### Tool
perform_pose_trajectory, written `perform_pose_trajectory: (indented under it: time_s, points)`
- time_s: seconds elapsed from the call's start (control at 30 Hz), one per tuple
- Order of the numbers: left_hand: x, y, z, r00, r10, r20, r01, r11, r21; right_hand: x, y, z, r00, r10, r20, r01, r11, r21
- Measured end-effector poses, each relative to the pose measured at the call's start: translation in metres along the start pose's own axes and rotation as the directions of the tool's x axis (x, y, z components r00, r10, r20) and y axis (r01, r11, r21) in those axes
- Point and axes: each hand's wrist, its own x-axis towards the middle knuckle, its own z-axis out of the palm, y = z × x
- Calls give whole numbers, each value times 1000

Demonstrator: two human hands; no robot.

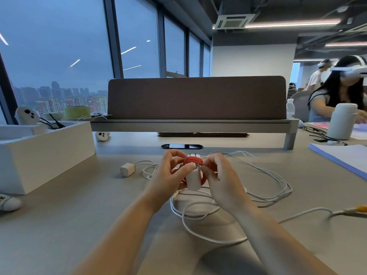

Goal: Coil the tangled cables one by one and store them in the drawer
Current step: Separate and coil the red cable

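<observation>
Red cable (192,161) between curled fingers (212,165)

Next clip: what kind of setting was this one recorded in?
Most likely an open-plan office on a high floor: a long shared desk with a grey divider panel, tall windows looking out over city buildings, and another person seated further along to the right.

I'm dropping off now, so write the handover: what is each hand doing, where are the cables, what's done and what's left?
Left hand grips the white charger, red cable wound round it. Right hand pinches that cable by the prongs.
White cables lie tangled on the desk; small charger lies to the left.
Done: red cable nearly coiled. Left: store it, coil the white ones. Drawer not in view.
</observation>
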Motion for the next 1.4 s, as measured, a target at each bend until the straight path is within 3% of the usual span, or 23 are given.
perform_pose_trajectory:
  time_s: [0.43, 0.7, 1.07, 1.4]
  points:
    - [-1, 3, -2, 989, 142, 45, -146, 981, 128, -4, -8, 1, 996, -48, 73, 51, 998, -35]
    - [-4, 8, -3, 984, 174, 41, -176, 981, 77, -8, -14, 6, 990, -142, 15, 143, 987, -69]
    - [-5, 6, 0, 991, 124, 58, -125, 992, 29, -6, -10, 4, 989, -145, 4, 145, 985, -92]
    - [-4, 4, -3, 1000, 27, 7, -26, 993, -115, -3, -6, 2, 1000, -23, -5, 23, 999, 22]
